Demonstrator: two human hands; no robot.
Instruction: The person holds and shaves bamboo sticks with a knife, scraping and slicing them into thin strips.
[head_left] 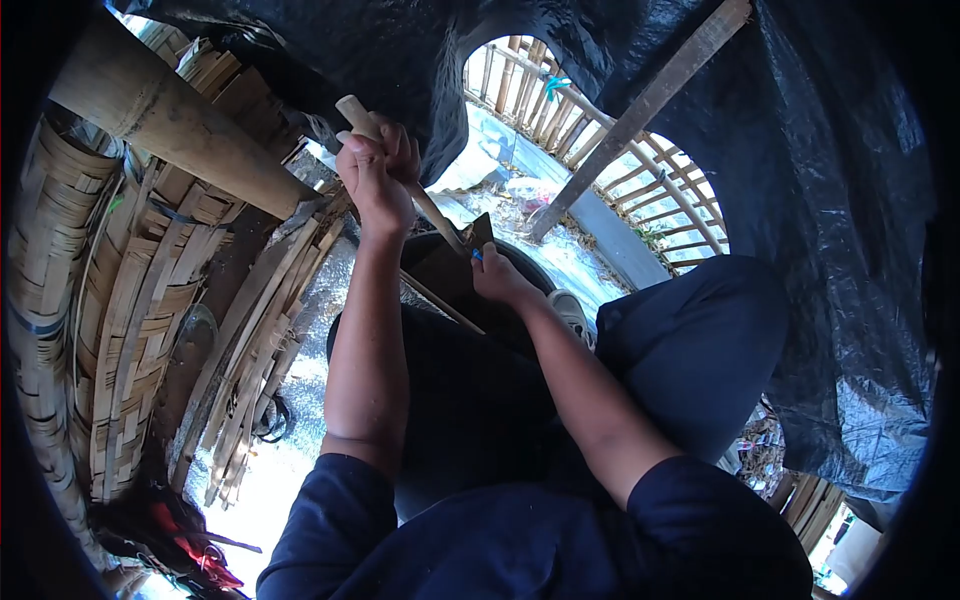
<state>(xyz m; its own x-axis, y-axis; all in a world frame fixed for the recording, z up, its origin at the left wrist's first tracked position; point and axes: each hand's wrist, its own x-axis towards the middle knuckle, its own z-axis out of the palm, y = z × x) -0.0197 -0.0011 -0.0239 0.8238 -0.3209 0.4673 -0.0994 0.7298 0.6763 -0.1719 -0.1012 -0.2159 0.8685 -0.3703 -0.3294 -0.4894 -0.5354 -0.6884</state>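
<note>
My left hand (378, 175) is raised and closed around the upper part of a pale wooden stick (432, 212), whose blunt end stands above the fist. The stick slants down to my right hand (497, 275), which is closed at its lower end. A dark flat, blade-like piece (484, 230) stands up beside those fingers; whether the fingers grip it or the stick is hidden. Something small and blue (477, 255) shows at the right fingers. Below the hands, between my legs, is a dark round container (535, 262), with a thin strip (440, 300) slanting across it.
Woven bamboo panels (130, 330) and a thick bamboo pole (170, 120) stand close on the left, beside split bamboo strips (255, 340). Black plastic sheeting (830, 230) hangs ahead and right. A wooden board (640, 115) leans before a bamboo fence (660, 195). Red cloth (195, 545) lies lower left.
</note>
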